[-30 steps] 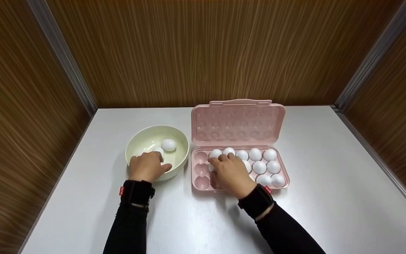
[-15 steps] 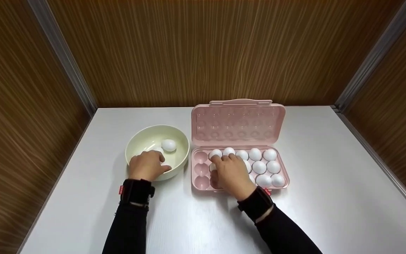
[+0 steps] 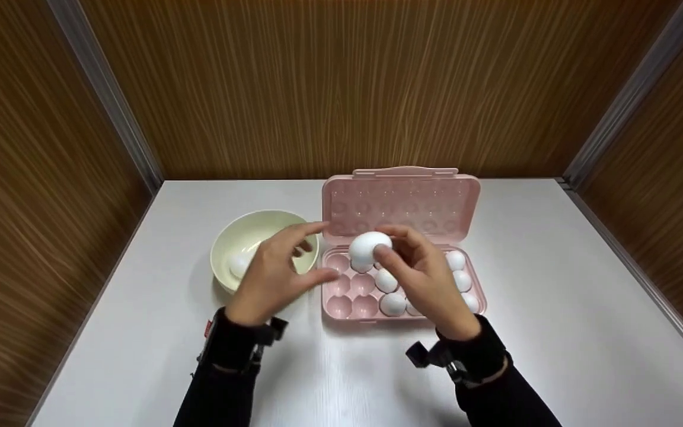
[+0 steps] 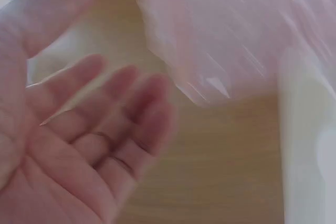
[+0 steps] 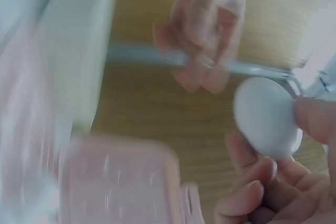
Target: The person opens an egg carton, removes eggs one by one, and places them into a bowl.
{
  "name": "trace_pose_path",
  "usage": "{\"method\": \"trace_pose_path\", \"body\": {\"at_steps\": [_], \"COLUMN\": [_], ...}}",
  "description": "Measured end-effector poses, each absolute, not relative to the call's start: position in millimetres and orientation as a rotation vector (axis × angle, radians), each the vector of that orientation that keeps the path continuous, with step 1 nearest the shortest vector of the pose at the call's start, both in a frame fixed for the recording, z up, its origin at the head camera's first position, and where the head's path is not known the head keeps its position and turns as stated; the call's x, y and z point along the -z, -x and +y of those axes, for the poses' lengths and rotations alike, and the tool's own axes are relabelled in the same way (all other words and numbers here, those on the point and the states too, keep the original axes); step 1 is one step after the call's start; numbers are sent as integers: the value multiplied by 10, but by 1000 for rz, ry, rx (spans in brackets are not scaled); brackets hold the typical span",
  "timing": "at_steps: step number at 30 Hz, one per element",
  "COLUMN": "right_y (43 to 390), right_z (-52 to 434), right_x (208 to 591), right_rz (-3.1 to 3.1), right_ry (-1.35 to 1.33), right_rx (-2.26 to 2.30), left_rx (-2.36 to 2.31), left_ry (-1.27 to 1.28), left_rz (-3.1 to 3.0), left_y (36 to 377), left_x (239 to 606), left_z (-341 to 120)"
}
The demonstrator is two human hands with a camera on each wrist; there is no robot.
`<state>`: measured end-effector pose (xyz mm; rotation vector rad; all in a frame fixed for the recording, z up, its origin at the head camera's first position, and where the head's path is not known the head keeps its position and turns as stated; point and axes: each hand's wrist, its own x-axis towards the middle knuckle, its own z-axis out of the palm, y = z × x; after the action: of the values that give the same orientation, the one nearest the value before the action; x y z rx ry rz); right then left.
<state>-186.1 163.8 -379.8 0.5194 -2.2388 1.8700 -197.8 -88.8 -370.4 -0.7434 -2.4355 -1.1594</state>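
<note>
A white egg (image 3: 365, 244) is pinched between the thumb and fingers of my right hand (image 3: 430, 281), raised over the pink egg carton (image 3: 401, 198). In the right wrist view the egg (image 5: 262, 111) shows whole, the thumb at its side and fingertips beneath. My left hand (image 3: 270, 276) is up between bowl and carton, thumb and fingers spread around nothing. The left wrist view shows its bare palm (image 4: 79, 150). Several eggs sit in the carton's right-hand pockets, partly hidden by my right hand. Bare pockets (image 3: 339, 307) line its left side.
A pale green bowl (image 3: 226, 234) stands left of the carton with a white egg (image 3: 239, 265) inside; my left hand covers part of it. The carton's lid stands raised at the back. Wood-grain panels (image 3: 341, 89) enclose the white table (image 3: 525, 267) at the back and sides.
My right hand has lifted an egg out of the carton and turned thumb-side up. My left hand has come out of the bowl empty and moved right, toward the right hand.
</note>
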Motion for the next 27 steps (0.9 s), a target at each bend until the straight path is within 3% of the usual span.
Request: {"method": "trace_pose_path", "body": {"at_steps": [6,27], "right_y": [1657,1583], "right_z": [1659,1602], "right_x": [3663,3718], "right_rz": [-1970,-2007], "right_ry": [-549,-746], "right_rx": [-2408,-2417], "left_rx": [1183,845], "left_ry": [1076,967], "left_rz": [-2032,-1962], "left_y": [1598,1483], "left_x": [3506,3549], "left_z": [-568,-391]}}
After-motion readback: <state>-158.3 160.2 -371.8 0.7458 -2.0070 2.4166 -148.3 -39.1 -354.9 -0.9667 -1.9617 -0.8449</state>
